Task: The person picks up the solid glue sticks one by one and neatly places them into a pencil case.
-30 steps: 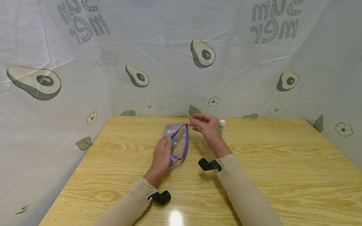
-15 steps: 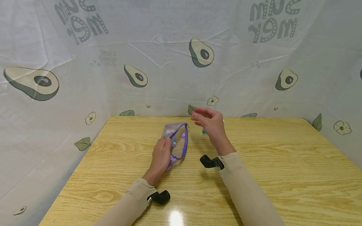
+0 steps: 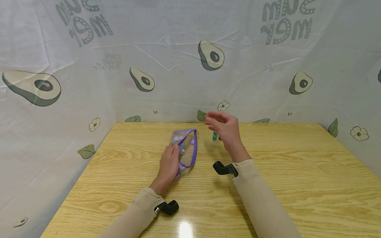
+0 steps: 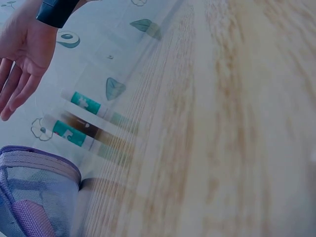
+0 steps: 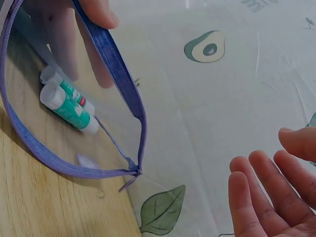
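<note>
My left hand (image 3: pixel 169 162) grips the near side of a see-through mesh zip pouch (image 3: pixel 194 150) with purple edging, its mouth spread wide. Inside lie two green-and-white glue sticks (image 5: pixel 69 108), side by side, and a small pale purple piece (image 3: pixel 192 141). To the pouch's right, my right hand (image 3: pixel 224 127) hovers above the table, fingers loosely bent and holding nothing. Behind it stands a green glue stick (image 3: pixel 215 136), partly covered by the hand. The left wrist view shows two upright glue sticks (image 4: pixel 69 132) with a dark brown cylinder (image 4: pixel 81 124) between them.
The wooden table (image 3: pixel 134 178) ends at the back against a pale hanging cloth (image 3: pixel 175 89) printed with avocados. A black wrist camera (image 3: pixel 224 168) juts from the right sleeve, another camera (image 3: pixel 167 208) from the left.
My right hand has risen and drifted right, away from the pouch's mouth. A standing glue stick has come into sight left of it, and one on its right is now hidden. The left hand stays put.
</note>
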Demonstrator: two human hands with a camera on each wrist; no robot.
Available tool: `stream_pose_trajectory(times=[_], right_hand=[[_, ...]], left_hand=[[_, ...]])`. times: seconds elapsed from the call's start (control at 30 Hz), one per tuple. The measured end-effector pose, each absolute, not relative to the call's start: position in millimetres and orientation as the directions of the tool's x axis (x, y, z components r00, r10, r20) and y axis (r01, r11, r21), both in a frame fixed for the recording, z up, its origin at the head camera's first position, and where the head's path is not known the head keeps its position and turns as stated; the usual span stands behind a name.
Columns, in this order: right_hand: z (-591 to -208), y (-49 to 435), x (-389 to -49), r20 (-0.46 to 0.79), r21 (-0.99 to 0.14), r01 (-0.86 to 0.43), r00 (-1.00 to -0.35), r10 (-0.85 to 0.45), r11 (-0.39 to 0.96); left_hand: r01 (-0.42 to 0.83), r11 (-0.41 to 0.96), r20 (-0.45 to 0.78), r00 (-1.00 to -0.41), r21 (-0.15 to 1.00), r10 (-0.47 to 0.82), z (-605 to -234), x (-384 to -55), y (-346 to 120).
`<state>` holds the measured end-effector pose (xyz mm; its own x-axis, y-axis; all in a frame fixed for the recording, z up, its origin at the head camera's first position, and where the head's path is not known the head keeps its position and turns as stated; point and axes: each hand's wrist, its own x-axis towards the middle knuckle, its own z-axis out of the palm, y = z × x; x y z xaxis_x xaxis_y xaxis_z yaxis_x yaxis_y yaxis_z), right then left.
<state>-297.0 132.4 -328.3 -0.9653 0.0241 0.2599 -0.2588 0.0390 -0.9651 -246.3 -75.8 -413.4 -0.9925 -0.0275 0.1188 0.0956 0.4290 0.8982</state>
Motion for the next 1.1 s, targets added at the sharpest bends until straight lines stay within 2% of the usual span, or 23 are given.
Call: stream_pose_trajectory(times=[0.23,0.47,0.73,1.1], right_hand=[[-329,143,-300,0.256,-0.965,-0.253,-0.965,0.059,0.062],[-330,162,-305,0.225,-0.974,-0.223,-0.966,0.125,0.03],[-333,180,-306,0.211,-0.977,-0.2,-0.956,0.204,0.075],[-330,200,-304,0.198,-0.98,-0.199,-0.935,0.295,0.024]], left_hand=[[0.104,0.429,0.124,-0.992,0.897,-0.018,-414,-247,-76],[0.092,0.438,0.11,-0.994,0.894,-0.015,-413,-247,-76],[0.091,0.437,0.11,-0.994,0.895,-0.018,-411,-246,-78],[0.083,0.422,0.104,-0.994,0.903,-0.027,-415,-246,-76]])
